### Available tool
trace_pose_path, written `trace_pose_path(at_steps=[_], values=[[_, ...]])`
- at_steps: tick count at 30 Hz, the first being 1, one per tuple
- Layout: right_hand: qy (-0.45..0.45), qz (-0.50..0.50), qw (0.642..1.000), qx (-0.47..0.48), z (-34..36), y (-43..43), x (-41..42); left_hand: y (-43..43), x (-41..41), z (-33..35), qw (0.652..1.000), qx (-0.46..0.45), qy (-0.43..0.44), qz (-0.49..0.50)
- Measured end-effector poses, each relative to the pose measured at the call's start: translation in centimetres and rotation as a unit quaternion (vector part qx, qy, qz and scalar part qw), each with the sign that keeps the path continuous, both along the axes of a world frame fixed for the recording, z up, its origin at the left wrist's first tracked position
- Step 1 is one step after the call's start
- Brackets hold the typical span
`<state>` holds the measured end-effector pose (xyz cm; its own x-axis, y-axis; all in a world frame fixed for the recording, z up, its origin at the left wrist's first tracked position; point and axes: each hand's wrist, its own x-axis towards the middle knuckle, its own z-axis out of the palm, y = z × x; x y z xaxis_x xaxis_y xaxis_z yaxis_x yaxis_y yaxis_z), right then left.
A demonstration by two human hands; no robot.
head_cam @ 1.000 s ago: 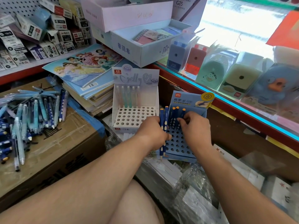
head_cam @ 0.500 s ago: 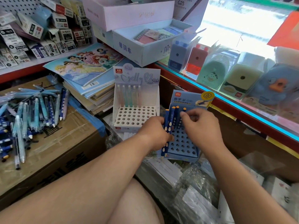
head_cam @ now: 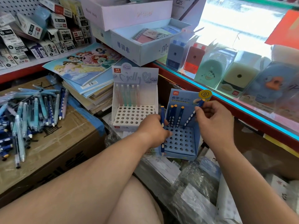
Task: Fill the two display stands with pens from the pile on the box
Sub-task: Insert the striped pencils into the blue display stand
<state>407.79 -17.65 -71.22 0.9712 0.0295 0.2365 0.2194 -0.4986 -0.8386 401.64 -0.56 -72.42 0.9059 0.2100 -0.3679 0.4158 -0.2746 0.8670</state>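
The right hand (head_cam: 213,125) pinches a dark blue, yellow-capped pen (head_cam: 188,120) between thumb and fingers, its long axis leaning up to the right and its tip seemingly at a far-row hole of the blue perforated cardboard stand (head_cam: 181,143), while the left hand (head_cam: 153,131) grips a second blue pen (head_cam: 162,117) upright at the stand's left edge.

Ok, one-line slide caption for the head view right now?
Right hand pinches a tilted dark blue pen at the blue display stand, beside two standing pens; left hand grips a spare pen.
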Motion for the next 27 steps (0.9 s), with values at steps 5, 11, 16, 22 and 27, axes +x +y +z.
trace_pose_path(at_steps=[5,11,16,22,27], values=[[-0.025,0.000,0.996,-0.082,-1.1,0.0,0.6,0.1,0.2,-0.2,0.999,0.015,0.003,0.042],[-0.024,0.002,0.994,-0.107,-2.2,0.3,1.1,0.1,0.2,-0.4,0.999,0.017,0.005,0.052],[-0.025,-0.006,0.988,-0.150,-2.3,0.8,1.8,0.0,0.3,-0.2,0.999,0.026,0.003,0.037],[-0.020,-0.005,0.972,-0.233,-2.7,1.6,2.5,0.0,0.3,0.0,0.999,0.026,-0.001,0.031],[0.000,-0.011,0.966,-0.258,-3.1,2.0,2.3,0.0,0.1,0.1,0.999,0.030,-0.006,0.031]])
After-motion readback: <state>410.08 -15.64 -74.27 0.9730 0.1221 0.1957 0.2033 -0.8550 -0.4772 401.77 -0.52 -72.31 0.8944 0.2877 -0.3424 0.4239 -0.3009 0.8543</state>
